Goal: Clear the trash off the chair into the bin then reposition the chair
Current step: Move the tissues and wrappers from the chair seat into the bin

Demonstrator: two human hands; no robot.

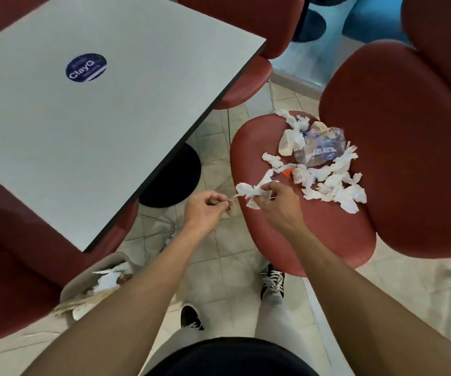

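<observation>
A red chair [308, 229] stands at the centre right, its seat strewn with trash. Crumpled white tissues [335, 189] lie in a heap with a crushed clear plastic bottle [320, 147], a white plastic fork [350, 153] and a crushed white cup [286, 142]. My right hand [276, 199] grips a crumpled tissue [248, 192] over the seat's left edge. My left hand [208, 207] is beside it, fingers curled, pinching the tip of that same tissue. A beige bin [94, 278] holding paper trash sits at the lower left, under my left forearm.
A grey table [83, 118] with a round blue sticker [86, 67] fills the upper left, on a black round base [175, 180]. More red chairs [248, 85] stand around it and at the far right. My feet [273, 280] are on the tiled floor.
</observation>
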